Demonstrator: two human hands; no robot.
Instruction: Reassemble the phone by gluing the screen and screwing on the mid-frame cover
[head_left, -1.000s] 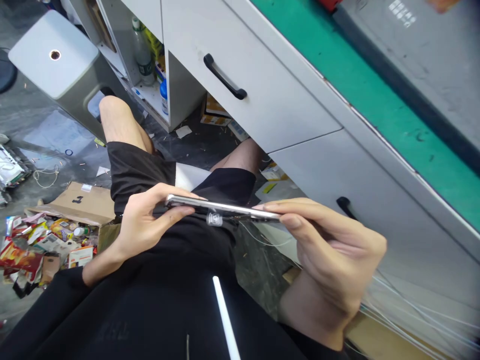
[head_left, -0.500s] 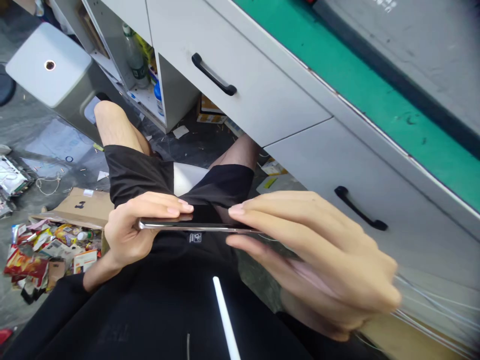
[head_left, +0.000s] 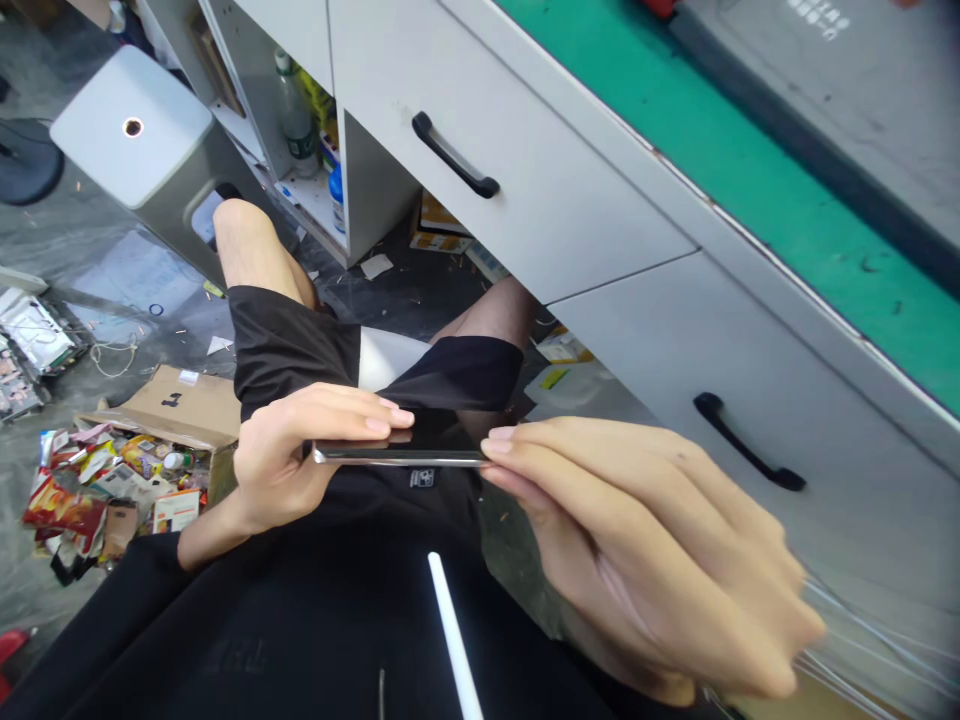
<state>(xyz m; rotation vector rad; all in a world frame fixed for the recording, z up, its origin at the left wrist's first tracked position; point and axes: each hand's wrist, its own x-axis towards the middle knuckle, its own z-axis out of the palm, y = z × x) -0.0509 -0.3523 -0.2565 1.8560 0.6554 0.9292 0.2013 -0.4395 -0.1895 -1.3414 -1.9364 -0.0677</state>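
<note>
A thin smartphone (head_left: 409, 453), seen edge-on, lies level above my lap. My left hand (head_left: 296, 455) grips its left end, fingers laid over the top and thumb under it. My right hand (head_left: 645, 540) reaches in from the right with its fingers stretched out together; the fingertips touch the phone's right end. A small tag hangs under the phone's middle. My black shorts and shirt lie below.
A white cabinet with two black drawer handles (head_left: 454, 155) (head_left: 746, 455) stands ahead under a green-topped bench (head_left: 750, 170). An open shelf (head_left: 315, 190) holds bottles. On the floor to the left are a cardboard box (head_left: 180, 405), scattered wrappers (head_left: 82, 495) and a white stool (head_left: 131, 125).
The phone has tipped from tilted to level. My right hand went from pinching the phone's right end to stretched-out fingers touching that end. White wires by the hand are out of sight.
</note>
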